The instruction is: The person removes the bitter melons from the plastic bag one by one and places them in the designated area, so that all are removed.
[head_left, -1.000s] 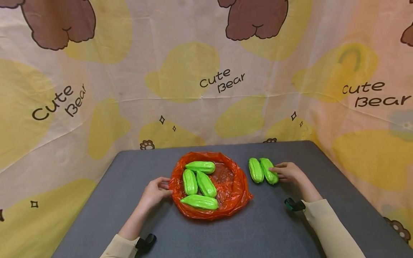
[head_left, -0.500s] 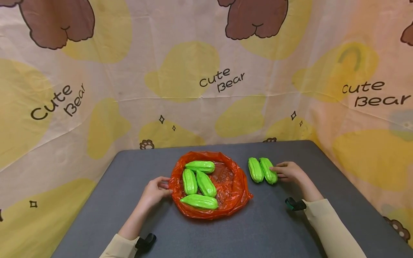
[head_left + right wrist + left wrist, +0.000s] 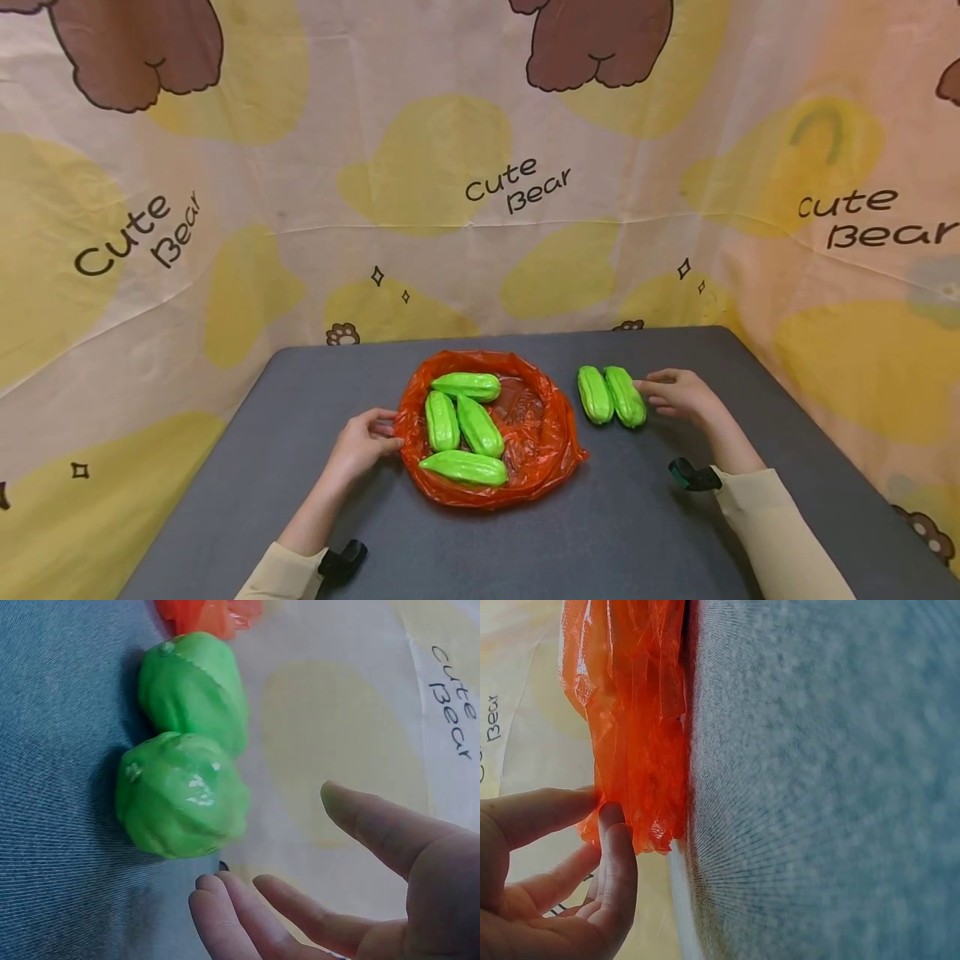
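A red plastic bag (image 3: 543, 417) with a rolled-down rim lies opened out on the table, several glossy green, ridged gourd-like vegetables (image 3: 467, 468) inside it. My left hand (image 3: 362, 447) is at the bag's left side; in the left wrist view its thumb and fingers pinch the crinkled plastic. Two more such vegetables lie side by side right of the bag: a left one (image 3: 596, 396) and a right one (image 3: 625, 397). Just right of that pair is my right hand (image 3: 681, 395). Its fingers are spread and hold nothing, with a gap to the vegetables in the right wrist view.
The grey table (image 3: 540, 550) has rounded far corners. A printed cloth (image 3: 420, 167) with bears and lettering hangs behind it and along both sides. Each wrist wears a black strap-on device (image 3: 693, 476).
My right hand has drawn slightly to the right, its fingertips coming off the right-hand vegetable. That vegetable stays where it was. My left hand and the bag hold still.
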Demonstrator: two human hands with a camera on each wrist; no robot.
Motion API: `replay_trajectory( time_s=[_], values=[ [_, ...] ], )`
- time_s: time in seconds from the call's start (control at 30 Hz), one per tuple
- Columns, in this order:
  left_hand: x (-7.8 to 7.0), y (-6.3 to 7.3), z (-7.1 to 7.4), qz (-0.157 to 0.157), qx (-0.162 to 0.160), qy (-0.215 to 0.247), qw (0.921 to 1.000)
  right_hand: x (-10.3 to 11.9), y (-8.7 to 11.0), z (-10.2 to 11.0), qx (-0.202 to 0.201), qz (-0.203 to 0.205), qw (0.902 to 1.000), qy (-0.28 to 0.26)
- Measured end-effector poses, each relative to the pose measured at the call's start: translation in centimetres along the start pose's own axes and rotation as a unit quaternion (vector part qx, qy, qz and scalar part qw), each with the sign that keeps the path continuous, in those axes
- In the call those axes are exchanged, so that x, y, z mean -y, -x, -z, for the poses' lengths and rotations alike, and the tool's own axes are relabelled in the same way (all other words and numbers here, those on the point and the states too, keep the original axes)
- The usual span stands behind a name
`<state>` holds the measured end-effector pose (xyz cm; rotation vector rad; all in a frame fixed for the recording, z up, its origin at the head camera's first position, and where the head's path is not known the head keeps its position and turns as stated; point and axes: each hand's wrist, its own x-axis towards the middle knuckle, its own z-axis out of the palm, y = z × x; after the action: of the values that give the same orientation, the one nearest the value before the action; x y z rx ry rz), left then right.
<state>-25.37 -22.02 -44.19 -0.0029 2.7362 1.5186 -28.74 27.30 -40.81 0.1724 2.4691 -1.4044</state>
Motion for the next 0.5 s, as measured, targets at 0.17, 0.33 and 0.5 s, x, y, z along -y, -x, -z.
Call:
replay_trajectory(
  time_s=[0.17, 0.33, 0.5],
  values=[
    [0.1, -0.1, -0.1, 0.003, -0.002, -0.004, 1.0, 0.4, 0.3, -0.1, -0.005, 0.011, 0.9999, 0.006],
    [0.2, 0.0, -0.1, 0.001, -0.003, -0.002, 1.0, 1.0, 0.6, -0.3, -0.004, 0.017, 0.9998, 0.009],
    [0.2, -0.1, -0.2, 0.001, -0.003, 0.002, 1.0, 1.4, 0.7, -0.5, -0.006, 0.024, 0.9996, 0.011]
  ],
)
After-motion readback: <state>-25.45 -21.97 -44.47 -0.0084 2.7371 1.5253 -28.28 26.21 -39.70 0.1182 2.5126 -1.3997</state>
